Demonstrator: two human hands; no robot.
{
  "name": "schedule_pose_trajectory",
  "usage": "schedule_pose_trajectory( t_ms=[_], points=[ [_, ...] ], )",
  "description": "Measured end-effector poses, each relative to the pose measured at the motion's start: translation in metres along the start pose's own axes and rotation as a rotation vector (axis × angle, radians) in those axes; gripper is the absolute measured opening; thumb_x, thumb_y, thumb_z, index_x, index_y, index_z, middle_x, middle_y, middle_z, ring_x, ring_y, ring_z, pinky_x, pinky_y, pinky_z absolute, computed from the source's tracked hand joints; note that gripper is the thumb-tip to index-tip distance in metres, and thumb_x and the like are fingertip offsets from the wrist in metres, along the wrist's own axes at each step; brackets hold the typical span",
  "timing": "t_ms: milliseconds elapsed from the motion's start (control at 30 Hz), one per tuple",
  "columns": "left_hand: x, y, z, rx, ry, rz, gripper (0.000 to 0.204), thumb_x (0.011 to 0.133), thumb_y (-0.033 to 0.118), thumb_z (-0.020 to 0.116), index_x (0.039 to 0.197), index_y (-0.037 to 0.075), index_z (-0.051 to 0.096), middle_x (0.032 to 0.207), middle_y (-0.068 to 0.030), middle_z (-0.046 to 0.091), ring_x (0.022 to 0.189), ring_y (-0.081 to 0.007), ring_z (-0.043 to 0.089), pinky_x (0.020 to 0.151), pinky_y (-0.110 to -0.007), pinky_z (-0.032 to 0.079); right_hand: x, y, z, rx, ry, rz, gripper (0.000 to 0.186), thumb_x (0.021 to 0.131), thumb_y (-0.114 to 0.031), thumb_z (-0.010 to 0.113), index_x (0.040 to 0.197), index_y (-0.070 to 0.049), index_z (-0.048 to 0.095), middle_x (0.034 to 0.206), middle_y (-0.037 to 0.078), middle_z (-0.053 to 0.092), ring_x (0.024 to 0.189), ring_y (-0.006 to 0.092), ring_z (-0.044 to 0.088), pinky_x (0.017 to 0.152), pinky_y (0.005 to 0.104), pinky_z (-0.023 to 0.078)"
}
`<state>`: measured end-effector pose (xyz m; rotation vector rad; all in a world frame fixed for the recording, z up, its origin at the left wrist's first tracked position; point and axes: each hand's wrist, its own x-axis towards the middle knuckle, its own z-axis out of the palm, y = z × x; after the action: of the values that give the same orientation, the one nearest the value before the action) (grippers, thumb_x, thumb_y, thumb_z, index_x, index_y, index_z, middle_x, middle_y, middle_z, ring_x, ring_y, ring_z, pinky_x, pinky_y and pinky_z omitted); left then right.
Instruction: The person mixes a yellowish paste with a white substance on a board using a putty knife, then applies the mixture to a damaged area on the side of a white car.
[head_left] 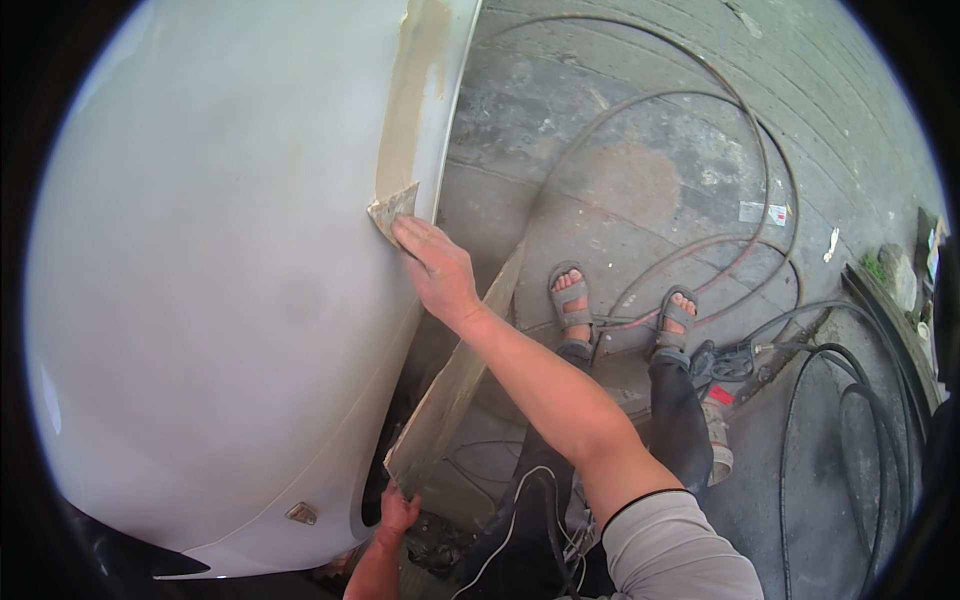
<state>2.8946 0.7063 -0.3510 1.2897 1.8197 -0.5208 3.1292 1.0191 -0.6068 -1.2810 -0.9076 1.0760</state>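
Note:
A putty spreader (396, 208), thin and smeared with paste, is pinched in my right hand (436, 262). Its edge lies against the lower end of a beige filler strip (408, 110), which runs along the right side of a pale grey car panel (220, 230). Low in the view, my left hand (399, 510) grips the near end of a long, putty-stained board (445, 410). The board slants up and away beside the panel's edge, partly behind my right forearm. Some of the left fingers are hidden behind the board.
Hoses (765, 150) loop over the stained concrete floor (640, 180). Darker hoses (800, 420) coil at the right, near a white bucket-like container (718, 440). A metal rail (890, 325) borders the floor. A small badge (301, 513) sits on the panel's near end.

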Motion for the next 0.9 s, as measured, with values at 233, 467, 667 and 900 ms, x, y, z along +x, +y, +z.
schedule_pose_trajectory(
  t_ms=[233,467,667,900],
  points=[
    [0.0,-0.005,0.002,0.076,-0.055,-0.004,0.036,0.076,0.011,0.068,0.111,0.006,0.068,0.118,-0.0218,0.062,0.102,-0.043,0.063,0.086,-0.047,0.054,-0.014,-0.003,-0.029,0.036,0.025,0.267,0.033,0.083,0.003,0.057,0.113,-0.002,0.068,0.106,0.017,0.07,0.1,0.0282,0.068,0.087,0.0334,0.053],
    [-0.004,0.012,0.013,-0.001,-0.046,-0.065,0.037,0.075,0.011,0.068,0.112,0.006,0.067,0.117,-0.0213,0.061,0.098,-0.0431,0.063,0.083,-0.047,0.054,0.159,0.054,-0.072,0.429,0.337,0.739,0.03,0.078,-0.003,0.056,0.104,0.007,0.07,0.081,0.007,0.066,0.071,0.0119,0.058,0.064,0.0294,0.047],
    [-0.003,0.017,0.013,0.009,-0.033,-0.019,0.039,0.075,0.011,0.068,0.114,0.006,0.065,0.118,-0.0222,0.059,0.1,-0.0442,0.062,0.083,-0.048,0.053,0.208,0.038,-0.06,0.33,0.119,0.614,0.03,0.077,-0.004,0.058,0.103,0.009,0.068,0.084,0.01,0.067,0.073,0.0154,0.059,0.065,0.031,0.048],
    [-0.004,0.012,0.015,-0.001,-0.04,-0.027,0.046,0.073,0.011,0.07,0.118,0.003,0.063,0.124,-0.0251,0.056,0.104,-0.0467,0.06,0.086,-0.049,0.052,0.249,0.019,-0.086,0.469,0.289,0.557,0.025,0.076,-0.004,0.057,0.093,0.008,0.07,0.077,0.007,0.065,0.067,0.0135,0.057,0.058,0.0307,0.046]
  ],
)
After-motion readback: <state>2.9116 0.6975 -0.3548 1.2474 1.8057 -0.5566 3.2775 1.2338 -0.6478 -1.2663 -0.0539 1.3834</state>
